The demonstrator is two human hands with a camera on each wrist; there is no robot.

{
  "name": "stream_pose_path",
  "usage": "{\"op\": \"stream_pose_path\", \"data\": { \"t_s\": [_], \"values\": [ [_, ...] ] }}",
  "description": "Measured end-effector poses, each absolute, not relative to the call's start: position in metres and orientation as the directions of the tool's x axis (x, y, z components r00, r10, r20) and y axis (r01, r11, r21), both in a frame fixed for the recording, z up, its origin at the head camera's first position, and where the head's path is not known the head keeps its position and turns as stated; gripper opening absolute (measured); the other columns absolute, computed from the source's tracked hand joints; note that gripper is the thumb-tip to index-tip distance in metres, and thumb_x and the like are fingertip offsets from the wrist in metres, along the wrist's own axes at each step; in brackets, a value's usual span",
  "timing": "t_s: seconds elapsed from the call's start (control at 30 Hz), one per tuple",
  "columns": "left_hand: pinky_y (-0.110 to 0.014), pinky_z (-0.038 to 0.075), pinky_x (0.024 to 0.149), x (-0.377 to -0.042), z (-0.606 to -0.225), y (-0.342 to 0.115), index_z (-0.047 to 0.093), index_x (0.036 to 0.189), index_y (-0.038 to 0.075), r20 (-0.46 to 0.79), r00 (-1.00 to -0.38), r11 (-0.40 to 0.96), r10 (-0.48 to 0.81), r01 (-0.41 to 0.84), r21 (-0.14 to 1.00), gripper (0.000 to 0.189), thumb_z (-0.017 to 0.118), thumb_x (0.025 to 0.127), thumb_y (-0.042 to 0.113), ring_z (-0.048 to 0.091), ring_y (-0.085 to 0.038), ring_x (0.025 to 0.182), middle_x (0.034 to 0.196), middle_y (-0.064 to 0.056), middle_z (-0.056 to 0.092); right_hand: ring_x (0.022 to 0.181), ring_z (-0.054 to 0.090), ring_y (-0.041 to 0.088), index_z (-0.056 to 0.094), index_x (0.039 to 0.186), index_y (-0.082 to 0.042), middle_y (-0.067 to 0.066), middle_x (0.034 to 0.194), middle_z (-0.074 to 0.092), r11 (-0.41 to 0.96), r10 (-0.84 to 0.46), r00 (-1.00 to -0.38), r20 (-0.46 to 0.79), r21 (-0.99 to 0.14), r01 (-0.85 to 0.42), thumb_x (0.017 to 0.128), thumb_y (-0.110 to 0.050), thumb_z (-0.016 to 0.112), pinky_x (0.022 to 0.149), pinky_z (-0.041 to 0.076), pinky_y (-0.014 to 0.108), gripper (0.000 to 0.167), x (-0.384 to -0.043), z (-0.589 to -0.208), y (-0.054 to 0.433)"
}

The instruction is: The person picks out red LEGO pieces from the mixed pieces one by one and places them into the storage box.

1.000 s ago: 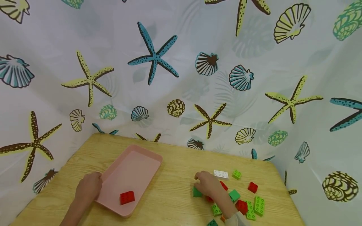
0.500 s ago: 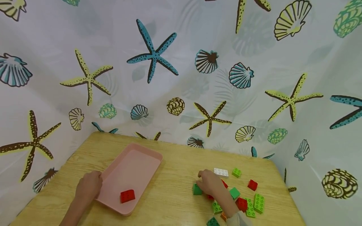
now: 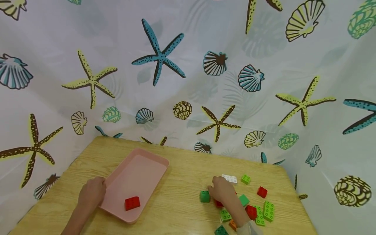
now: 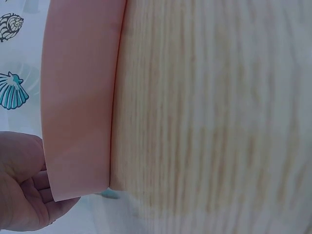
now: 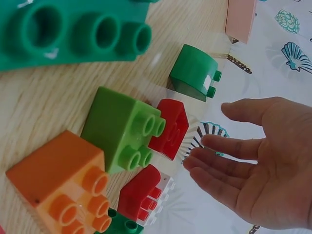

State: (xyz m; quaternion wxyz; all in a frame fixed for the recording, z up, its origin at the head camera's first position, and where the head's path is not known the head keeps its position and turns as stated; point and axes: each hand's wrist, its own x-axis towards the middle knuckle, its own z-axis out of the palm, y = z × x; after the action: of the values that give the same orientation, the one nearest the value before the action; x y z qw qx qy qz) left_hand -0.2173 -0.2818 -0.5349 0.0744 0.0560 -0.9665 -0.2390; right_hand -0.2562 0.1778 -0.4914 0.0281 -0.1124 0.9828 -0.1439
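Note:
My left hand (image 3: 91, 192) holds the left rim of a pink tray (image 3: 141, 173). In the left wrist view, its fingers lie behind the tray's wall (image 4: 80, 107). Inside the tray is one red building block (image 3: 132, 203). My right hand (image 3: 222, 190) hovers over loose blocks, nothing in its grasp. The right wrist view shows its fingers (image 5: 229, 146) spread and slightly bent, apart from every block. Nearest to it are a dark green block with a curved side (image 5: 195, 70) and a red block (image 5: 169, 127). My hand and forearm hide part of the pile in the head view.
Around my right forearm lie light green (image 3: 268, 211), red (image 3: 251, 212), orange (image 3: 232, 224) and dark green (image 3: 221, 230) blocks. Farther back are a white block (image 3: 229, 178) and a small light green one (image 3: 245, 179). A patterned curtain (image 3: 176, 91) rises behind the wooden table (image 3: 179, 182).
My right hand has drifted a little to the right, away from the dark green block, which now shows fully. My left hand and the tray stay put.

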Motion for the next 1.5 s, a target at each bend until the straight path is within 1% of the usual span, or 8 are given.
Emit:
{"op": "stream_pose_path", "data": {
  "t_s": [0.27, 0.5, 0.67, 0.87, 1.0, 1.13, 1.23, 1.5],
  "values": [
    [-0.05, 0.046, 0.052, -0.215, -0.535, -0.281, 0.067, 0.086, -0.001, 0.13, -0.981, 0.875, -0.144, -0.064, 0.48, 0.019, 0.05, 0.094, 0.001, 0.057, -0.031, 0.06, 0.077, -0.02, 0.064, 0.05, 0.039, 0.015, 0.053, 0.073, -0.005, 0.004, 0.059, 0.044, 0.949, -0.121, -0.989, -0.089, -0.303, -0.089, 0.09, -0.016, 0.065, 0.045, 0.031, 0.03, 0.023, -0.252, -0.492, 0.18],
    [-0.049, 0.046, 0.051, -0.215, -0.534, -0.282, 0.066, 0.082, 0.001, 0.131, -0.982, 0.874, -0.136, -0.057, 0.482, 0.02, 0.05, 0.094, 0.001, 0.056, -0.03, 0.06, 0.074, -0.018, 0.063, 0.05, 0.042, 0.015, 0.052, 0.07, -0.007, 0.003, 0.06, 0.046, 0.959, -0.075, -0.991, -0.114, -0.281, -0.04, 0.085, -0.016, 0.067, 0.045, 0.034, 0.029, 0.023, -0.252, -0.497, 0.182],
    [-0.049, 0.045, 0.05, -0.215, -0.534, -0.282, 0.065, 0.08, 0.002, 0.141, -0.981, 0.872, -0.137, -0.052, 0.487, 0.02, 0.051, 0.093, 0.001, 0.056, -0.03, 0.059, 0.073, -0.018, 0.063, 0.05, 0.043, 0.015, 0.053, 0.067, -0.007, 0.003, 0.059, 0.045, 0.964, -0.042, -0.988, -0.151, -0.267, -0.001, 0.086, -0.019, 0.069, 0.046, 0.034, 0.029, 0.027, -0.252, -0.499, 0.183],
    [-0.05, 0.046, 0.051, -0.216, -0.534, -0.282, 0.066, 0.081, 0.002, 0.138, -0.981, 0.872, -0.14, -0.056, 0.487, 0.02, 0.051, 0.093, 0.001, 0.057, -0.031, 0.06, 0.075, -0.019, 0.064, 0.048, 0.039, 0.014, 0.05, 0.064, -0.009, 0.001, 0.057, 0.041, 0.961, -0.046, -0.984, -0.171, -0.276, 0.003, 0.085, -0.016, 0.068, 0.046, 0.031, 0.029, 0.029, -0.252, -0.501, 0.184],
    [-0.048, 0.045, 0.05, -0.217, -0.535, -0.282, 0.066, 0.079, 0.003, 0.128, -0.982, 0.873, -0.137, -0.059, 0.483, 0.021, 0.05, 0.094, 0.001, 0.057, -0.03, 0.059, 0.072, -0.017, 0.062, 0.048, 0.035, 0.013, 0.046, 0.063, -0.01, 0.0, 0.057, 0.036, 0.951, -0.074, -0.985, -0.154, -0.309, -0.023, 0.082, -0.01, 0.067, 0.045, 0.028, 0.028, 0.028, -0.252, -0.505, 0.186],
    [-0.046, 0.045, 0.049, -0.218, -0.536, -0.283, 0.064, 0.077, 0.004, 0.12, -0.984, 0.876, -0.13, -0.058, 0.478, 0.023, 0.051, 0.095, 0.001, 0.055, -0.027, 0.058, 0.069, -0.014, 0.061, 0.047, 0.029, 0.011, 0.04, 0.061, -0.012, -0.003, 0.055, 0.029, 0.937, -0.091, -0.987, -0.132, -0.347, -0.04, 0.08, -0.005, 0.066, 0.045, 0.025, 0.027, 0.033, -0.252, -0.508, 0.187],
    [-0.046, 0.045, 0.048, -0.218, -0.536, -0.284, 0.064, 0.077, 0.004, 0.119, -0.984, 0.875, -0.133, -0.06, 0.48, 0.022, 0.05, 0.095, 0.001, 0.055, -0.027, 0.057, 0.069, -0.014, 0.061, 0.047, 0.026, 0.011, 0.038, 0.06, -0.013, -0.004, 0.055, 0.025, 0.93, -0.091, -0.989, -0.12, -0.366, -0.041, 0.078, -0.003, 0.065, 0.045, 0.024, 0.027, 0.035, -0.252, -0.509, 0.188],
    [-0.047, 0.046, 0.05, -0.217, -0.534, -0.283, 0.067, 0.084, 0.0, 0.118, -0.983, 0.871, -0.138, -0.064, 0.488, 0.02, 0.05, 0.095, 0.001, 0.056, -0.029, 0.059, 0.073, -0.017, 0.063, 0.048, 0.037, 0.013, 0.047, 0.064, -0.008, 0.001, 0.057, 0.038, 0.943, -0.07, -0.989, -0.133, -0.333, -0.022, 0.079, -0.003, 0.065, 0.045, 0.031, 0.028, 0.025, -0.253, -0.507, 0.185]
  ]
}}
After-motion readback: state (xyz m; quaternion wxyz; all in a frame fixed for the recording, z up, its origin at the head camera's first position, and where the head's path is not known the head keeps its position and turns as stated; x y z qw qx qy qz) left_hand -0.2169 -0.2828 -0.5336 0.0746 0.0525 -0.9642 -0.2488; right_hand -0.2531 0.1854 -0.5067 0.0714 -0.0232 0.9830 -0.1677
